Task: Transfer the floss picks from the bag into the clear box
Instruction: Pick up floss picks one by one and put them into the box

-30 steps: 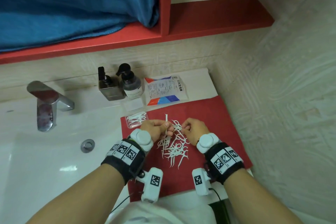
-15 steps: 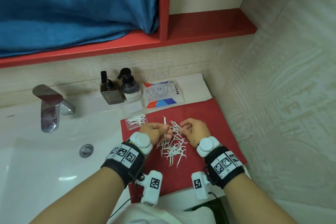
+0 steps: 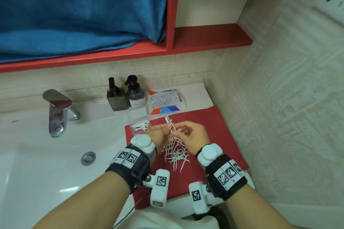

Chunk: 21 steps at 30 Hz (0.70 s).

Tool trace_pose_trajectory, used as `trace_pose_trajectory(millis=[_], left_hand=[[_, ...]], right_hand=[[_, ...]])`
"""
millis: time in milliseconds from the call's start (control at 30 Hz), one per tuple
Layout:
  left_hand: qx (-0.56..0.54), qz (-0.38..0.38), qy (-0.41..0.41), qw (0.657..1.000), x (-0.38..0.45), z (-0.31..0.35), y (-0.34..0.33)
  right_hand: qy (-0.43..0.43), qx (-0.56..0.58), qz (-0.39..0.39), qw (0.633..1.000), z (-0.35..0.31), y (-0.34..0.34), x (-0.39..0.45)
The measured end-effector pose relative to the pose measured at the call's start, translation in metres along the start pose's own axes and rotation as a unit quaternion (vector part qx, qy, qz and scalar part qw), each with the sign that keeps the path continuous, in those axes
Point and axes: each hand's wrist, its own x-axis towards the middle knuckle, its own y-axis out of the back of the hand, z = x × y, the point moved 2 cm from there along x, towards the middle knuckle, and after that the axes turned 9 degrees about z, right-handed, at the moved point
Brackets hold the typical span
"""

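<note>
A heap of white floss picks (image 3: 176, 154) lies on the red mat (image 3: 216, 130) between my wrists. My left hand (image 3: 158, 134) pinches a few picks (image 3: 170, 123) that stick up and away from it. Just to its right, my right hand (image 3: 191, 135) has curled fingers touching the lower end of the same picks. The clear box (image 3: 140, 126) sits at the mat's far left corner with several picks inside. The floss pick bag (image 3: 166, 100) lies flat on the counter behind the mat.
Two dark pump bottles (image 3: 126, 95) stand left of the bag. A chrome faucet (image 3: 58, 111) and the white sink basin (image 3: 46, 154) lie to the left. A red shelf (image 3: 204, 41) with a blue towel (image 3: 80, 9) hangs above. A tiled wall closes the right side.
The view tilted upward, showing more shelf. Both hands stay together over the heap; the picks held in the left hand now point further up and away.
</note>
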Motion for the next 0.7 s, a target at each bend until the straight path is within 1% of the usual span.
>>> trace_pose_trajectory(millis=[233,467,600,700], left_hand=[[-0.014,-0.053,0.029,0.998,-0.004,-0.006,-0.005],[-0.005,-0.068,-0.019,0.997,-0.012,-0.005,-0.001],[-0.005,-0.093,-0.039,0.995,-0.024,0.001,-0.001],[0.000,-0.097,-0.061,0.993,-0.031,0.004,-0.002]], right_hand=[[-0.002,-0.018,0.026,0.999,0.001,0.008,-0.007],[0.008,-0.026,0.025,0.999,-0.008,0.009,-0.015],[0.023,-0.019,0.024,0.999,-0.019,0.013,-0.022],[0.049,-0.047,0.037,0.997,-0.025,0.018,-0.026]])
